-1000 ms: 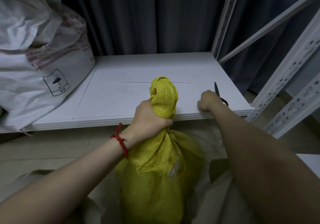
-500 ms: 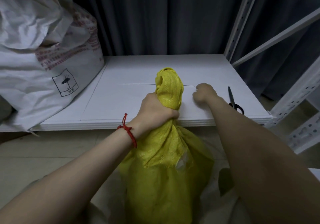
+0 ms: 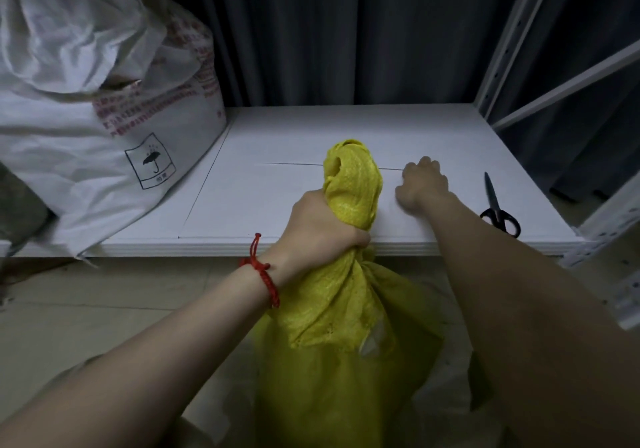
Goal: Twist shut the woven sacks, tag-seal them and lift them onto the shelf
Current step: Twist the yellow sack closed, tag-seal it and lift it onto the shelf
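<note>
Sack (image 3: 332, 309) stands on the floor (image 3: 86, 309) just before the shelf (image 3: 277, 205), its twisted neck clamped in the left hand (image 3: 322, 226). A tight, low grip there should keep the twist from unwinding. Right hand (image 3: 420, 184) rests on the shelf, fingers curled at a thin strip (image 3: 291, 163), likely the tag; whether they pinch it cannot be told.

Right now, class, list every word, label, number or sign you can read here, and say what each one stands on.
White sack: boxed umbrella sign, no words; the small characters under it are too blurred to read.
White sack: rows of red print, too blurred to read.
Yellow sack, scissors: no text visible.
</note>
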